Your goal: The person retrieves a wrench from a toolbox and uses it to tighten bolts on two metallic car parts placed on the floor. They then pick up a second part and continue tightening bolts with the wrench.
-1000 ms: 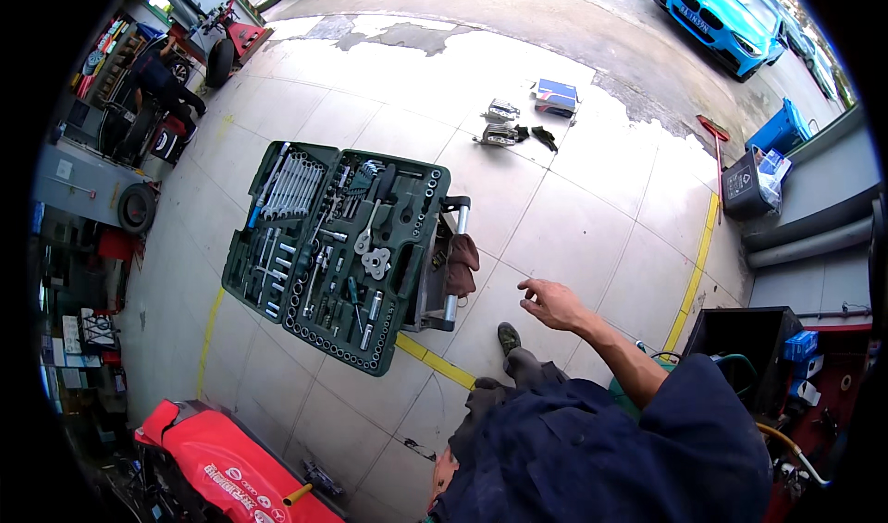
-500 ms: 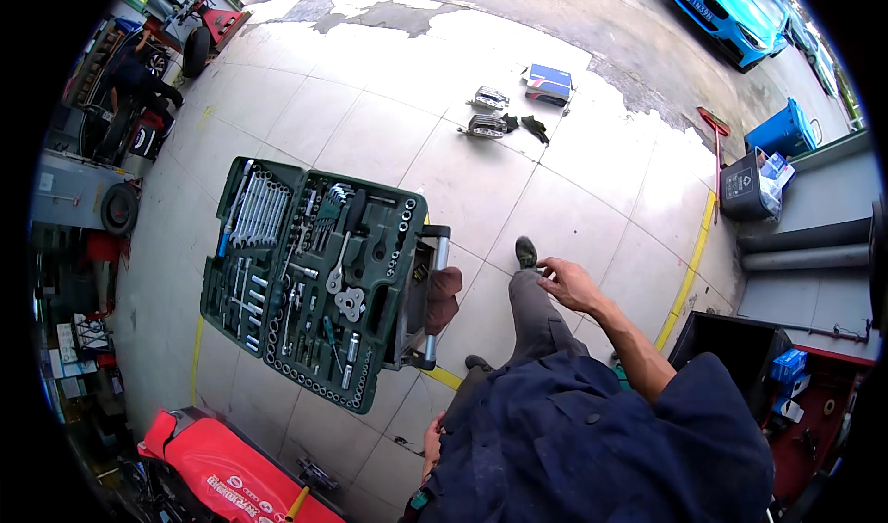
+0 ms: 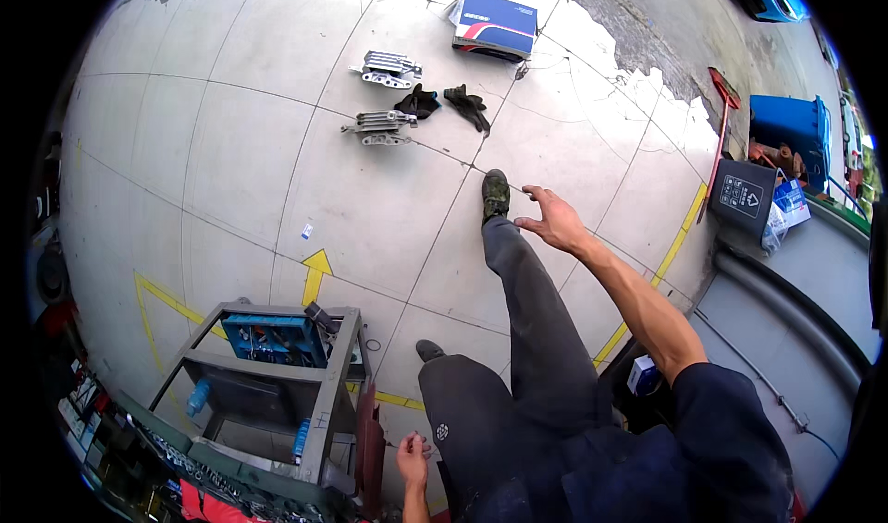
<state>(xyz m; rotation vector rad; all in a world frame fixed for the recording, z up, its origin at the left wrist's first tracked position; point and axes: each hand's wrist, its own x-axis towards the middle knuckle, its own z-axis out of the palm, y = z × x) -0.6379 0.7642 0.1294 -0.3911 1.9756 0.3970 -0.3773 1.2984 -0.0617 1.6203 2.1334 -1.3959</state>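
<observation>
The head view shows, at the near left, a metal tool cart [image 3: 333, 384], its straight edges bowing toward the rim, with the edge of a dark green tool case [image 3: 222, 467] on top and a blue tray [image 3: 239, 338] inside. A brown cloth [image 3: 369, 449] hangs at the cart's right side, and just right of it is the left hand [image 3: 413, 458], fingers loosely curled and a little apart. Beyond the cart, tiled floor [image 3: 388, 227] stretches to two ribbed metal parts [image 3: 387, 68] at the far middle, with dark gloves [image 3: 468, 107] right beside them and a blue-and-white box [image 3: 497, 24] behind. The right hand [image 3: 555, 222], fingers apart, is held out near the forward shoe [image 3: 496, 195], with the gloves farther off. To the right, a yellow line [image 3: 680, 246] marks the floor's margin before a red-headed broom [image 3: 717, 144] and a dark bin [image 3: 740, 195]. Compared with half a second ago, the cart sits nearer, its shelves now showing, while the parts, gloves and box look larger and a yellow arrow [image 3: 315, 273] has come into view.
</observation>
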